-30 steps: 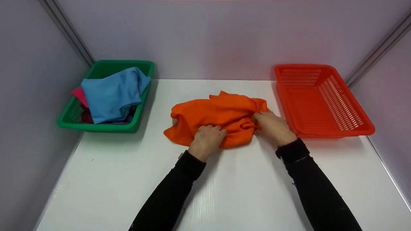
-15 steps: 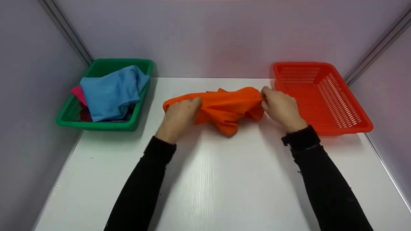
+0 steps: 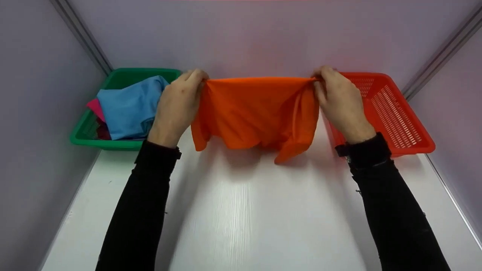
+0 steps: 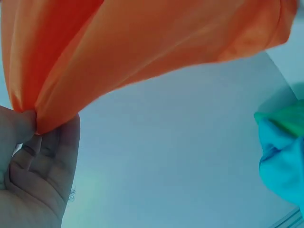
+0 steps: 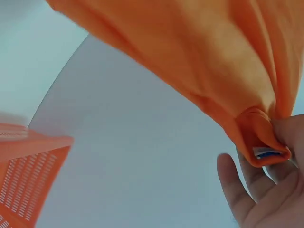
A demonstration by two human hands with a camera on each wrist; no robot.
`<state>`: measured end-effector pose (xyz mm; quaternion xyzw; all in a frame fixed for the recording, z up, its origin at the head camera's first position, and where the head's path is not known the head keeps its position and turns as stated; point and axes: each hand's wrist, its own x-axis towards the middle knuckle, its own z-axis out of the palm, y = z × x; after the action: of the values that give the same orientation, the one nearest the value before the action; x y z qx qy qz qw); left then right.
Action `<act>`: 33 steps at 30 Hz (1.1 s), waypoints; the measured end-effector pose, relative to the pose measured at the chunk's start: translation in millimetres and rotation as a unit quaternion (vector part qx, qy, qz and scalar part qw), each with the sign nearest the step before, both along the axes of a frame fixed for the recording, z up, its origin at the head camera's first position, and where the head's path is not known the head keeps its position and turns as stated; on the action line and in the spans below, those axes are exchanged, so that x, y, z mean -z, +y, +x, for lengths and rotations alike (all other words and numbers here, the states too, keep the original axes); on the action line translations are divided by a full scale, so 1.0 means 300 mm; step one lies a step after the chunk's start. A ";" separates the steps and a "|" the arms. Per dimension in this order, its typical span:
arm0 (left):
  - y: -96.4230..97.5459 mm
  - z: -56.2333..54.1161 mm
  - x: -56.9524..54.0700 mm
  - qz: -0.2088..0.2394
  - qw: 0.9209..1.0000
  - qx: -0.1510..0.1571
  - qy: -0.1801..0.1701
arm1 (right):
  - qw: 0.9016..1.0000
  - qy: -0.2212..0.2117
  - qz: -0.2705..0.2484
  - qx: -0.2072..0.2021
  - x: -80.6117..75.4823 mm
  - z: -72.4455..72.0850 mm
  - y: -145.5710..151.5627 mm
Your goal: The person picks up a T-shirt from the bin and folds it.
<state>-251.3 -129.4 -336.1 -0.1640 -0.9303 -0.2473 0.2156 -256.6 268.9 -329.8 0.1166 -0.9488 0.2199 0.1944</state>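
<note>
An orange garment [image 3: 256,113] hangs stretched above the white table, its top edge nearly straight and its lower edge loose and uneven. My left hand [image 3: 179,107] pinches its left upper corner. In the left wrist view, thumb and fingers [image 4: 59,156] close on gathered fabric [image 4: 85,57]. The right upper corner is pinched by my right hand [image 3: 340,103]. A folded bit with a white and blue label [image 5: 267,152] shows beside the thumb in the right wrist view, where some fingers [image 5: 232,183] extend away from the fabric. The garment's exact kind is unclear.
At the left stands a green basket [image 3: 86,142] with a blue cloth [image 3: 126,109] and pink [image 3: 96,109] and dark red cloth. A red perforated basket [image 3: 399,116] stands at the right, partly behind my right hand. Pale walls surround the white table [image 3: 241,218].
Both hands have risen and moved apart, lifting the crumpled orange garment off the table and drawing its upper edge taut. My left hand has let go of its earlier spot and taken the left corner.
</note>
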 end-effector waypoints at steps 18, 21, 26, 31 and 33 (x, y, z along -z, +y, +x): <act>0.029 -0.020 0.315 -0.211 0.970 0.112 -0.032 | 0.980 -0.100 0.135 -0.102 0.331 0.099 -0.047; 0.011 0.016 0.356 -0.234 0.957 0.163 -0.046 | 0.964 -0.149 0.163 -0.146 0.364 0.166 -0.056; -0.011 0.062 0.443 -0.270 0.933 0.216 -0.105 | 0.947 -0.138 0.223 -0.184 0.457 0.211 -0.053; 0.010 0.093 0.507 -0.287 0.916 0.231 -0.161 | 0.954 -0.106 0.212 -0.181 0.519 0.194 -0.064; 0.028 0.100 0.516 -0.293 0.912 0.226 -0.177 | 0.961 -0.121 0.182 -0.169 0.508 0.178 -0.064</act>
<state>-221.1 -121.1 -491.0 -0.3789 -0.9221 -0.0306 -0.0716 -203.2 249.6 -482.1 0.2808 -0.9558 0.0857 0.0142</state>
